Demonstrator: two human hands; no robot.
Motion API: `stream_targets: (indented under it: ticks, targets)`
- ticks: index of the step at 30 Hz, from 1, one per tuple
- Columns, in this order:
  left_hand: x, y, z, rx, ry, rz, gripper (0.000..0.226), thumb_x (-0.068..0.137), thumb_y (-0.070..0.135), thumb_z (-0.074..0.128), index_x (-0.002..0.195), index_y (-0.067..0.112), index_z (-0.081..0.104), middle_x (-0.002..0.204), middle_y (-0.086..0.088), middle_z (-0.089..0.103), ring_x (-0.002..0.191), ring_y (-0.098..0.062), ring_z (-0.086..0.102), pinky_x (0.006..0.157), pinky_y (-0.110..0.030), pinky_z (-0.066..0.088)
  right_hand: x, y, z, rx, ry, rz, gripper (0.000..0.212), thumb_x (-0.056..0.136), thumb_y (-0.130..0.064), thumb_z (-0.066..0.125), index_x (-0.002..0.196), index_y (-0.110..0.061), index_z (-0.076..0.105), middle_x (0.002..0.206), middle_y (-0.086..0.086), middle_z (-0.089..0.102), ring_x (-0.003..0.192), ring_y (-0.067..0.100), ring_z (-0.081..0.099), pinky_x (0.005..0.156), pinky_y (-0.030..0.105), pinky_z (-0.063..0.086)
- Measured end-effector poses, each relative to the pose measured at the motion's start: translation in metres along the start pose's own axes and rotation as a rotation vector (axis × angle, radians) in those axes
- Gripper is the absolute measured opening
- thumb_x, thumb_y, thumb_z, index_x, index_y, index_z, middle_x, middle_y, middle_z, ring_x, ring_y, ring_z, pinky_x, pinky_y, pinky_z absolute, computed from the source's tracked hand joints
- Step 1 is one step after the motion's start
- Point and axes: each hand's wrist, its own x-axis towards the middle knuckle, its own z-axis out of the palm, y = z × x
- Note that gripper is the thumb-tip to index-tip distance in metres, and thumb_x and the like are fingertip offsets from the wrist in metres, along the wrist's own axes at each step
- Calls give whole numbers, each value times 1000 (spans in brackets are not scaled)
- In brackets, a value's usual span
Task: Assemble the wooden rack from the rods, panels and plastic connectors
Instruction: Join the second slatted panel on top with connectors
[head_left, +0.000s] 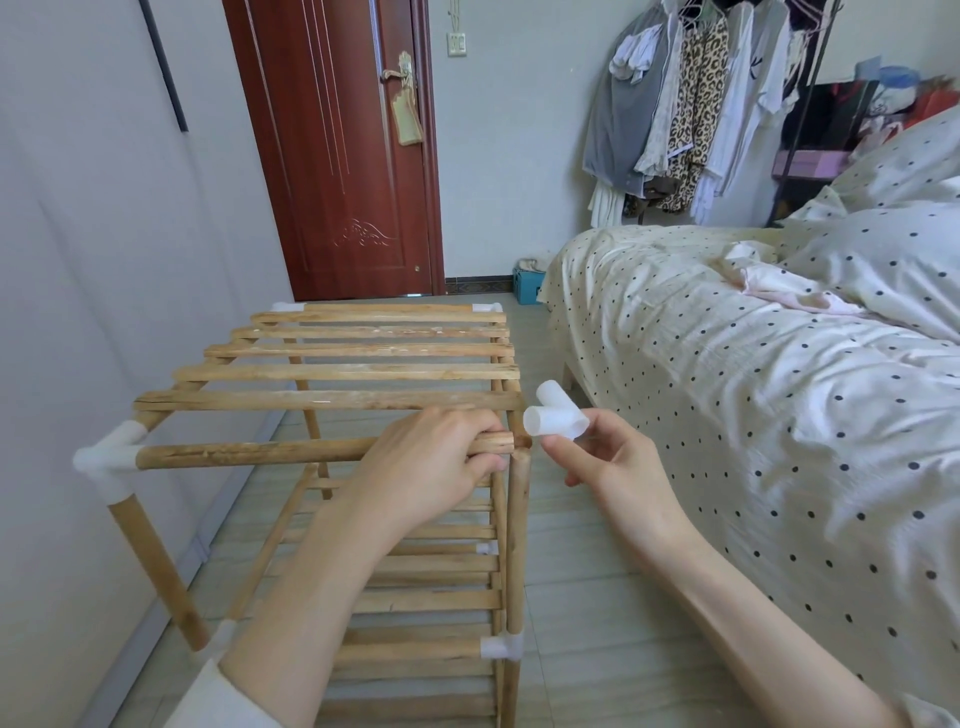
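Fingers (470, 434) hiding rod (260, 455), connector (555, 422) pinched

Two bare forearms, a pale cream sleeve (218, 696) (pushed up) on the left one

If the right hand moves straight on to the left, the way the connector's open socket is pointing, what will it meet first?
Most likely the bare end of the front rod, which the left hand grips. The right hand pinches the plastic connector just beside that uncapped corner. The socket seems slightly higher than the rod end, though depth is unclear.
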Motion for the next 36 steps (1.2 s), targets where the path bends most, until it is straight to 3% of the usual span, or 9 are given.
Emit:
stream_targets:
  ticks: [3, 8, 21, 27, 32, 34, 36]
  targets:
    - [0, 0, -1, -13, 1, -2, 14, 90, 37, 57, 101, 30, 59, 88, 18, 53, 85, -7, 50, 77, -30, 45, -2, 3, -1, -203, 52, -59, 15, 78, -18, 74, 78, -17, 59, 63, -7, 49, 57, 4, 42, 57, 14, 36]
    - [-2, 1, -2, -26, 10, 1, 14, 90, 37, 57, 102, 30, 60, 86, 18, 52, 82, -4, 48, 73, -26, 41, -7, 6, 0, -357, 80, -91, 23, 77, -22, 75, 73, -21, 53, 66, -5, 52, 60, 7, 46, 60, 15, 38]
    - [-5, 3, -5, -59, 24, -21, 22, 90, 35, 57, 112, 31, 59, 98, 20, 54, 90, -4, 50, 74, -23, 37, -7, 4, -2, -336, 29, -112, 27, 75, -23, 78, 70, -20, 51, 64, -7, 53, 58, 2, 45, 56, 11, 38]
    - [-6, 4, -8, -77, 9, -39, 24, 89, 37, 58, 113, 32, 58, 101, 19, 57, 92, -5, 52, 81, -27, 44, -8, 5, 0, -335, 7, -116, 27, 75, -22, 77, 70, -22, 51, 65, -7, 53, 59, 4, 45, 57, 12, 38]
    - [-7, 3, -11, -162, -5, -71, 44, 87, 42, 59, 129, 40, 44, 95, 21, 58, 99, -3, 52, 91, -33, 44, -6, 8, 2, -348, -13, -124, 18, 78, -27, 73, 77, -21, 56, 72, 5, 59, 64, 13, 50, 60, 18, 40]
    - [-7, 2, -13, -174, -17, -69, 41, 88, 42, 58, 127, 40, 46, 89, 19, 60, 95, -2, 52, 91, -32, 43, -7, 8, 1, -324, -37, -128, 11, 82, -31, 68, 83, -21, 61, 78, 9, 63, 70, 19, 54, 66, 27, 46]
    - [-7, -1, -15, -68, -54, -82, 35, 87, 48, 55, 121, 42, 50, 86, 20, 55, 91, -4, 51, 88, -31, 42, -8, 7, -1, -284, -64, -135, 10, 87, -34, 62, 87, -24, 64, 76, 1, 64, 70, 17, 54, 70, 33, 48]
